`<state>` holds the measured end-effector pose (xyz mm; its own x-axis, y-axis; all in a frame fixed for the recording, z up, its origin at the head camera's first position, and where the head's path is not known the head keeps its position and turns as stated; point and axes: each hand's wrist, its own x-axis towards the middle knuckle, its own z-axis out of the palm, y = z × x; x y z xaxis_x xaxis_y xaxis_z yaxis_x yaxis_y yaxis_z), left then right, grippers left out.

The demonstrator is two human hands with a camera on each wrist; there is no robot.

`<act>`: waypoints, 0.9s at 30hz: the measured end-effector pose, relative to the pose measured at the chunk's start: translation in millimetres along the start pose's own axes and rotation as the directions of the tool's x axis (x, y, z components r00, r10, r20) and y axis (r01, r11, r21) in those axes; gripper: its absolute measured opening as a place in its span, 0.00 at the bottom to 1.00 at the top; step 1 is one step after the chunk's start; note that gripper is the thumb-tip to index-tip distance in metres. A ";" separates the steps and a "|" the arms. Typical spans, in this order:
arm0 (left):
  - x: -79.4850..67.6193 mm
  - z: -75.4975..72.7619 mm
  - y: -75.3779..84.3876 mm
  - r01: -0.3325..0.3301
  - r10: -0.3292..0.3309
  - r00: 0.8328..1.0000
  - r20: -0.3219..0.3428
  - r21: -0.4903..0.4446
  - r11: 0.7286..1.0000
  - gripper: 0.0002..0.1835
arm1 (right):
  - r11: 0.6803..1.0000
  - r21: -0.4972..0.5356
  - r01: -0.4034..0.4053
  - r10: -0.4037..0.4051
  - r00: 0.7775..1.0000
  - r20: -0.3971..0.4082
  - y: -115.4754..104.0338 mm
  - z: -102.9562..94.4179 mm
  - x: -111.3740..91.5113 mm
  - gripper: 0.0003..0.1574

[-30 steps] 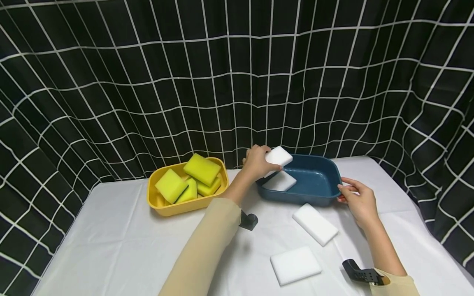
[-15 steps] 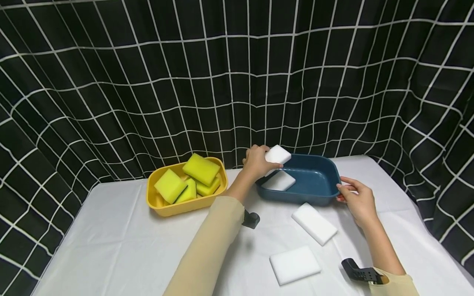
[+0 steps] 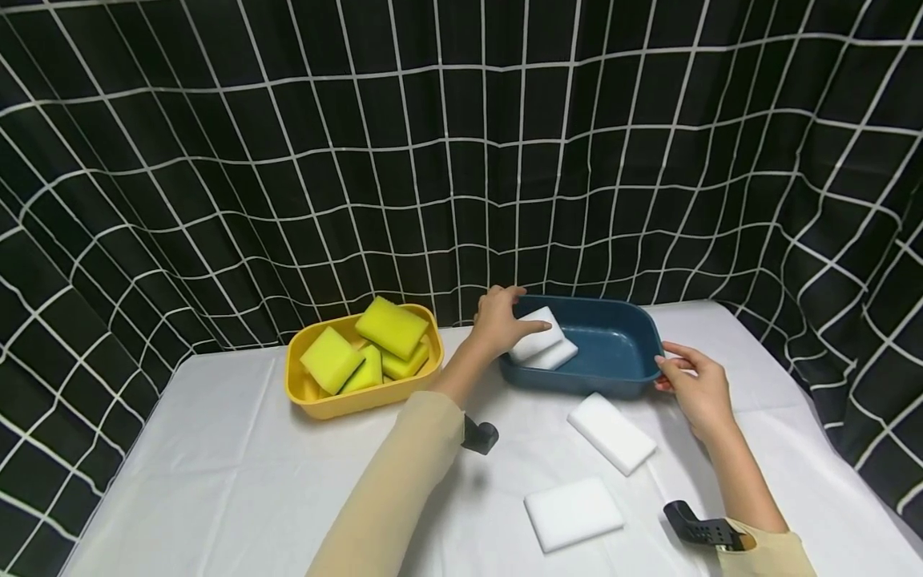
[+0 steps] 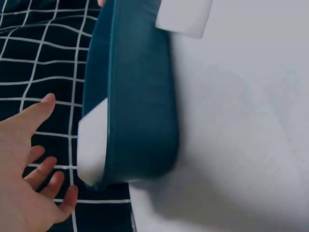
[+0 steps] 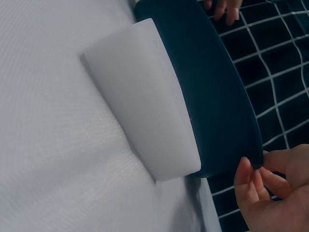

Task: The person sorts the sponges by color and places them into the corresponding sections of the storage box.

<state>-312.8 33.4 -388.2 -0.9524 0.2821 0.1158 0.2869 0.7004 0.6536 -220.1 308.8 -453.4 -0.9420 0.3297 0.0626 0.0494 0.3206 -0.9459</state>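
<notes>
My left hand (image 3: 499,322) hovers over the left end of the blue bin (image 3: 613,386), thumb and fingers spread with nothing between them. Below it in the bin lie two white sponges (image 3: 541,332), one leaning on the other. In the left wrist view the left hand (image 4: 29,169) is apart from the bin, with a white sponge (image 4: 92,145) showing over the rim. My right hand (image 3: 698,391) pinches the bin's right end wall between thumb and fingers, as the right wrist view also shows at the bin's corner (image 5: 248,154).
Two more white sponges lie on the white-covered table, one (image 3: 611,433) just in front of the bin and one (image 3: 574,514) nearer me. A yellow bin (image 3: 360,403) with several yellow sponges (image 3: 392,327) stands to the left. A black gridded curtain (image 3: 461,160) hangs behind.
The white sponge that my left hand held above the bin has dropped onto the other one inside, and the fingers have opened off it. My right hand stays at the bin's end.
</notes>
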 end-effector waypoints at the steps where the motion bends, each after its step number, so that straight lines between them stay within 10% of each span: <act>1: -1.1 -0.1 -0.9 -0.011 0.011 1.000 -0.002 -0.016 1.000 0.38 | 1.000 0.000 0.001 -0.001 1.000 0.000 -0.3 0.1 0.0 0.30; 27: -15.2 1.7 -24.9 -0.032 0.017 0.998 -0.055 -0.281 0.959 0.25 | 1.000 0.027 -0.005 0.005 1.000 -0.001 -0.7 1.3 -0.1 0.30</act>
<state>-305.3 12.8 -407.5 -0.9516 0.2577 0.1676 0.2763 0.4782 0.8336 -220.5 307.5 -453.2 -0.9416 0.3317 0.0585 0.0445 0.2947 -0.9546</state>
